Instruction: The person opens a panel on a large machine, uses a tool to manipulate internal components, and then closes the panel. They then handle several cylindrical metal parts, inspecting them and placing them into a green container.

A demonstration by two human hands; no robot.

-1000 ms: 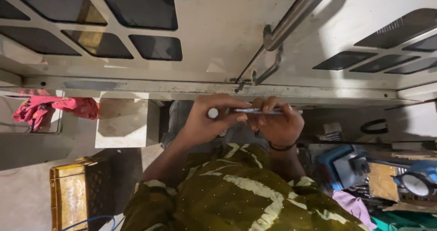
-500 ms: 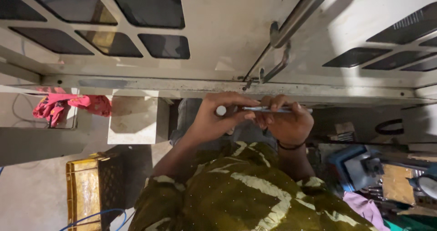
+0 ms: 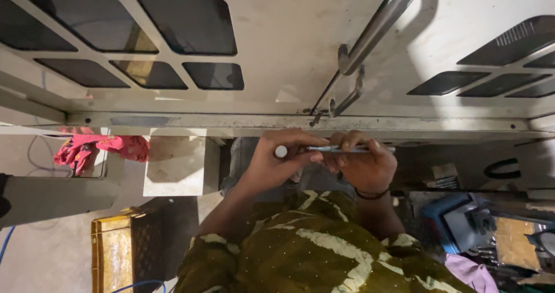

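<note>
Head view: both hands (image 3: 324, 163) clamped on slim metal tool (image 3: 338, 149) under white metal frame (image 3: 289, 121) (workshop clutter below).

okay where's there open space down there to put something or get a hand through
Bare grey floor lies left of the yellow crate, below the red rag. A pale slab by the rag looks bare too. At right, the blue device and clutter crowd things. Both hands sit tight under the metal frame.

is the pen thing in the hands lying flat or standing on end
Lying flat. The slim tool runs sideways, level with the metal frame edge, its white end at the left hand and its shaft across the right hand.
</note>
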